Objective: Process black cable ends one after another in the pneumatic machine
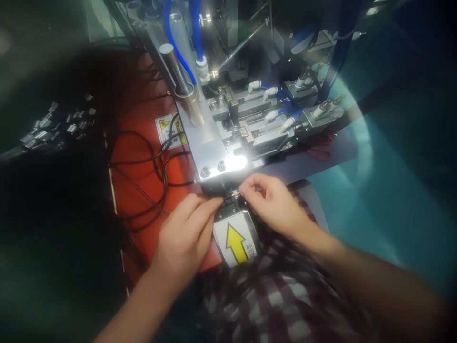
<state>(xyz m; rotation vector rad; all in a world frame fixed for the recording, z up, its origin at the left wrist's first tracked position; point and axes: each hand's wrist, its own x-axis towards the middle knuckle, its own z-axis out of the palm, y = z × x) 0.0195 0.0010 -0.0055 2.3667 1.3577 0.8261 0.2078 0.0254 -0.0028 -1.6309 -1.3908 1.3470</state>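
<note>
Both my hands meet at a small dark fixture (231, 202) at the front of a metal machine. My left hand (187, 233) comes in from the left, its fingers pressed together with the tips at the fixture's left side. On the right, the thumb and index finger of my right hand (267, 197) are pinched at a small shiny piece (234, 192), too small to name. What my left fingertips hold, if anything, is hidden. Just below the fixture is a white plate with a yellow arrow (236, 242).
The machine's steel plate (214, 157) stands right behind my fingers. Pneumatic cylinders (267, 138) with white fittings and blue hoses (178, 52) lie beyond. Black cables (160, 176) loop over the red base (143, 138). Several small shiny metal pieces (74, 124) lie at the left.
</note>
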